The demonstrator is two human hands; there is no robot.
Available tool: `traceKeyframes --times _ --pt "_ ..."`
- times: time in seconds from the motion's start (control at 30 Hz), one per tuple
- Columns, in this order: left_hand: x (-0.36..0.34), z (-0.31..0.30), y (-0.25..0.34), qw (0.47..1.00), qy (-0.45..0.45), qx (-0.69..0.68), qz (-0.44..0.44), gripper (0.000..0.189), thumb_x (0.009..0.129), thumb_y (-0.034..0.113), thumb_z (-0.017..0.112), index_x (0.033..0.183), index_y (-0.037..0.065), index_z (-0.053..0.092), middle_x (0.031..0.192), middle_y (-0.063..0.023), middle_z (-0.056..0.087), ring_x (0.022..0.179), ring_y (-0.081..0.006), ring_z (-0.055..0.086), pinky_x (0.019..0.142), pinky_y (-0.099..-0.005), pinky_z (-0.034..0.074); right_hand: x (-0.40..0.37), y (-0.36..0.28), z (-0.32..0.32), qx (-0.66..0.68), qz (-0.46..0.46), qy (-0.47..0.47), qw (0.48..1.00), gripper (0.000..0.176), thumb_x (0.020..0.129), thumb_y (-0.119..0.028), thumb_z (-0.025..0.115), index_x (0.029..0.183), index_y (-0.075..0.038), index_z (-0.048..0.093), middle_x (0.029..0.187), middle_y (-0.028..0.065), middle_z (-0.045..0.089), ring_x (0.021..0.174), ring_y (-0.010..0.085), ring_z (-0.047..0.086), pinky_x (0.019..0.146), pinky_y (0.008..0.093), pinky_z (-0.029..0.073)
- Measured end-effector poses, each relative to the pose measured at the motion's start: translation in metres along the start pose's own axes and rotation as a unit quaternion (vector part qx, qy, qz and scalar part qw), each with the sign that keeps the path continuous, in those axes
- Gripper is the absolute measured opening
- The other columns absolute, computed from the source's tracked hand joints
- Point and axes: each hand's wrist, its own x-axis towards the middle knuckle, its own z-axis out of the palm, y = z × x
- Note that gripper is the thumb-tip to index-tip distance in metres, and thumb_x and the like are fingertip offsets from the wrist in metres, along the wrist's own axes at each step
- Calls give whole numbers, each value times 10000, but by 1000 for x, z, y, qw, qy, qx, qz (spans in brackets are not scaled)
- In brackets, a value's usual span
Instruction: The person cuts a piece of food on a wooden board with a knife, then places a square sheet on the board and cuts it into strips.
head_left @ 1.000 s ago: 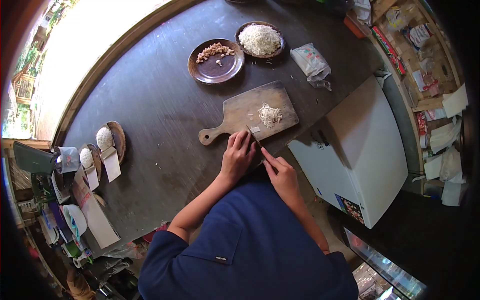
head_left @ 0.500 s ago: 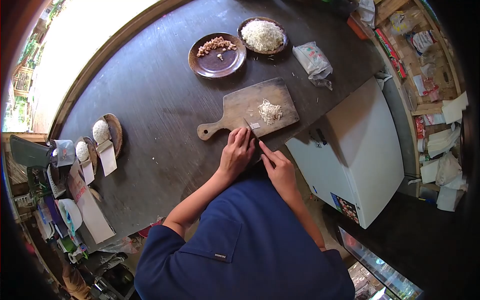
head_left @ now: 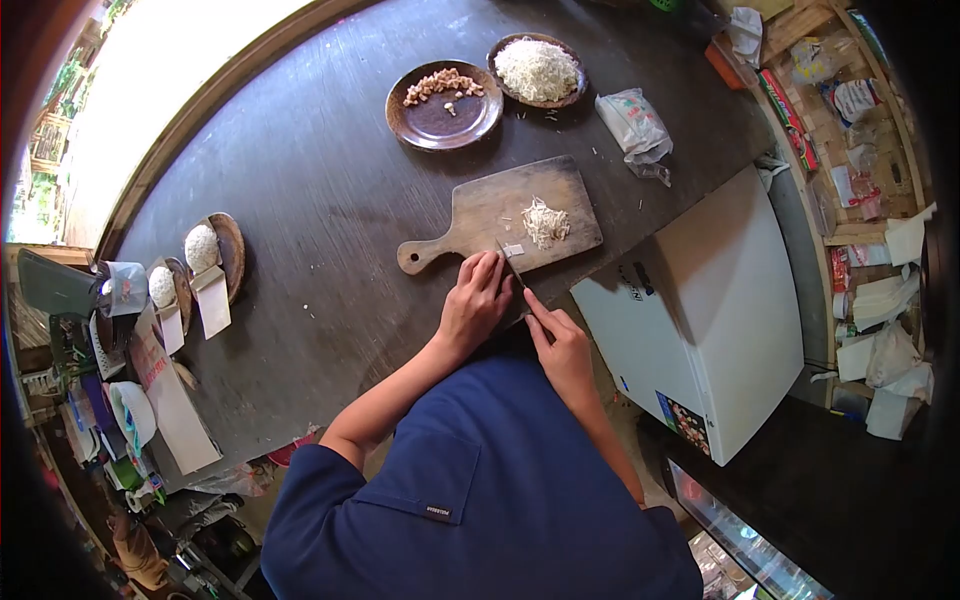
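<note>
My right hand [head_left: 562, 338] grips a knife [head_left: 513, 268] whose thin blade points up over the near edge of the wooden cutting board [head_left: 480, 212]. Beside the blade, my left hand [head_left: 474, 302] has its fingers bent and pressed together at that same edge. Whatever lies under those fingertips is hidden. A small flat white piece [head_left: 514, 250] rests on the board next to the blade. Farther right on the board sits a heap of thin pale strips [head_left: 545, 222]. The board's handle [head_left: 412, 257] points left.
Behind the board stand a brown plate [head_left: 440, 132] with small brown cubes and a bowl of white shreds [head_left: 537, 70]. A plastic-wrapped pack [head_left: 636, 125] lies to their right. At the left are two dishes with white mounds [head_left: 201, 247]. A white freezer [head_left: 700, 310] adjoins the table.
The view has shifted a little. Against the board, the knife tip sits slightly farther right and lower. Both hands keep nearly the same place and hold.
</note>
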Motion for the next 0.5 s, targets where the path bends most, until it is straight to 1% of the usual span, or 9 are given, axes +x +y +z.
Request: traceKeyframes --times 0.23,0.33,0.5 --pt "-1 3 -1 1000 7 -6 -5 425 912 128 761 1267 -90 680 1272 -177 643 1236 -338 608 1017 -381 566 2 -3 -1 8 8 -3 1000 456 1019 -163 718 1460 -274 684 834 123 622 707 301 638 702 441 531" --pt "-1 2 0 1000 1 -8 -8 434 912 131 760 1275 -92 676 1277 -178 642 1249 -337 601 1031 -379 558 4 -3 -3 4 23 -22 1000 457 1021 -161 716 1463 -273 683 830 119 619 699 293 630 697 433 526" --pt "-2 2 -1 1000 2 15 7 444 913 133 755 1281 -101 672 1281 -175 642 1261 -332 595 1045 -370 549 13 -4 0 16 3 -10 1000 463 1021 -158 716 1466 -280 680 813 114 598 687 288 617 686 433 519"
